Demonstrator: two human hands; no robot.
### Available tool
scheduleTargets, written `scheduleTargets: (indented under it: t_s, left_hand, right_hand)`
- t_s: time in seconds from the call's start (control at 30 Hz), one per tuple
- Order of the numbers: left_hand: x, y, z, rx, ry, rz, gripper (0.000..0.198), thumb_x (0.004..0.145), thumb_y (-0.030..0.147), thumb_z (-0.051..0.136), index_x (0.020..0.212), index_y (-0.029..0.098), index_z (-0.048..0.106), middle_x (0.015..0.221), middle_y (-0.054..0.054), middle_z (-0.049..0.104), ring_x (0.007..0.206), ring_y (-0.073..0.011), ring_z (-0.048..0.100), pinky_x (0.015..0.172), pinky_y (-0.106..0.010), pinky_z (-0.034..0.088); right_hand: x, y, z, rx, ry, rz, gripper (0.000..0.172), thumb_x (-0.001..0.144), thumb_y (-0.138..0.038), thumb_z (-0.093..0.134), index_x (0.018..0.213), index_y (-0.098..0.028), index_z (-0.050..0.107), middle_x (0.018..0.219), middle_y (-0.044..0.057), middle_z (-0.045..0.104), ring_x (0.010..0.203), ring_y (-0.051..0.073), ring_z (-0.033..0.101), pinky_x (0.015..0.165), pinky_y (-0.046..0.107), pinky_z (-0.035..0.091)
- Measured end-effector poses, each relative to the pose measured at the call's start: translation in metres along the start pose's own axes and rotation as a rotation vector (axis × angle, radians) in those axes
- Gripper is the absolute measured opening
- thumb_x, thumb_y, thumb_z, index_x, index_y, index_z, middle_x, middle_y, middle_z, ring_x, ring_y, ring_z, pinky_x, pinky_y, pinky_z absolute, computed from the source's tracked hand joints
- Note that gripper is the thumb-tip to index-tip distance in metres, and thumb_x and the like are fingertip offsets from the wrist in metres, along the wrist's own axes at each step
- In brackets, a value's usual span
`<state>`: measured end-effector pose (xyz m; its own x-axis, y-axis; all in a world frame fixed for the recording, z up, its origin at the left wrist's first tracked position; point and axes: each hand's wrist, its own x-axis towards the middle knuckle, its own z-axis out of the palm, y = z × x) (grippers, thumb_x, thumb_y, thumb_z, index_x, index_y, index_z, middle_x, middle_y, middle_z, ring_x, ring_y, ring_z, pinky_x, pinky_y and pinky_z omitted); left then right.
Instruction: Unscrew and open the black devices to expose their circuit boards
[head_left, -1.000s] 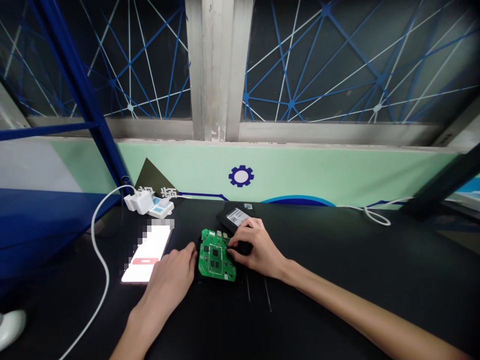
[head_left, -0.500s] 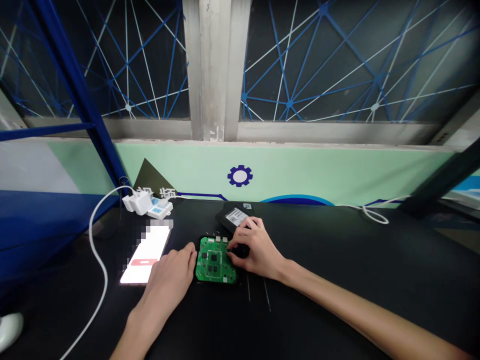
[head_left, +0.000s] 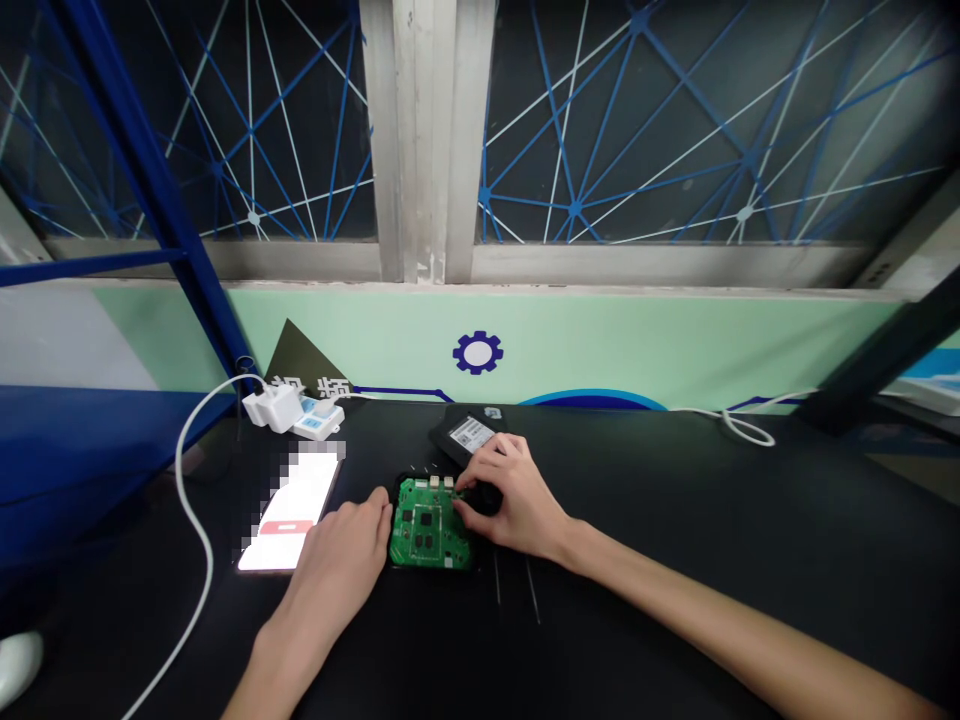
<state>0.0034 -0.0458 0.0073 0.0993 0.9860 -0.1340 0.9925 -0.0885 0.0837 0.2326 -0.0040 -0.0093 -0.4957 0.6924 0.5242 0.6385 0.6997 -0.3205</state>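
Note:
A green circuit board (head_left: 426, 525) lies in a shallow black case on the dark table. At the case's left edge, my left hand (head_left: 352, 535) grips it with its fingers closed together. My right hand (head_left: 511, 492) is over the board's upper right corner, thumb and fingertips pinched together. Whatever is between those fingertips is too small or hidden to make out. A round black object (head_left: 486, 497) shows under the right hand, partly covered. Behind it lies a black cover (head_left: 450, 436) with a white label.
Left of the board lies a phone (head_left: 296, 510) with a bright screen. A white power strip (head_left: 319, 418) with a plugged-in adapter stands behind it, its white cable (head_left: 196, 520) curving forward. Two thin metal rods (head_left: 532, 590) lie right of the board. A white mouse-like object (head_left: 19, 660) is far left.
The view has shifted very slightly. My right fingertips have moved a little at the board's upper right corner; my left hand stays at the case's left edge.

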Motion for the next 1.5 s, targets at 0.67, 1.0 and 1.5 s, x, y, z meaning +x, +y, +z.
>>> scheduleTargets:
  t_s: [0.67, 1.0, 1.5]
  left_hand:
    - [-0.009, 0.002, -0.007, -0.069, 0.046, 0.018, 0.026, 0.102, 0.03, 0.03, 0.108, 0.023, 0.054, 0.089, -0.005, 0.069, 0.082, -0.0245, 0.068, 0.062, -0.03, 0.041]
    - [-0.012, -0.012, 0.024, -0.254, 0.233, 0.244, 0.069, 0.095, 0.063, 0.039, 0.149, 0.022, 0.038, 0.146, -0.012, 0.048, 0.134, -0.0323, 0.046, 0.105, -0.046, 0.042]
    - [-0.01, -0.021, 0.028, -0.335, 0.165, 0.274, 0.077, 0.09, 0.066, 0.05, 0.154, 0.028, 0.028, 0.157, -0.008, 0.037, 0.141, -0.0297, 0.039, 0.112, -0.045, 0.038]
  right_hand:
    - [0.005, 0.028, 0.01, -0.247, 0.104, 0.343, 0.06, 0.075, -0.052, 0.07, 0.124, -0.021, 0.055, 0.13, 0.016, 0.059, 0.117, 0.038, 0.051, 0.092, 0.054, 0.042]
    - [0.007, 0.033, 0.008, -0.245, 0.058, 0.349, 0.062, 0.072, -0.052, 0.073, 0.122, -0.02, 0.056, 0.118, 0.016, 0.063, 0.106, 0.036, 0.052, 0.086, 0.051, 0.043]
    - [0.003, 0.025, -0.009, 0.131, -0.011, 0.167, 0.049, 0.064, -0.037, 0.083, 0.1, -0.024, 0.053, 0.128, 0.01, 0.057, 0.113, 0.03, 0.05, 0.095, 0.047, 0.042]
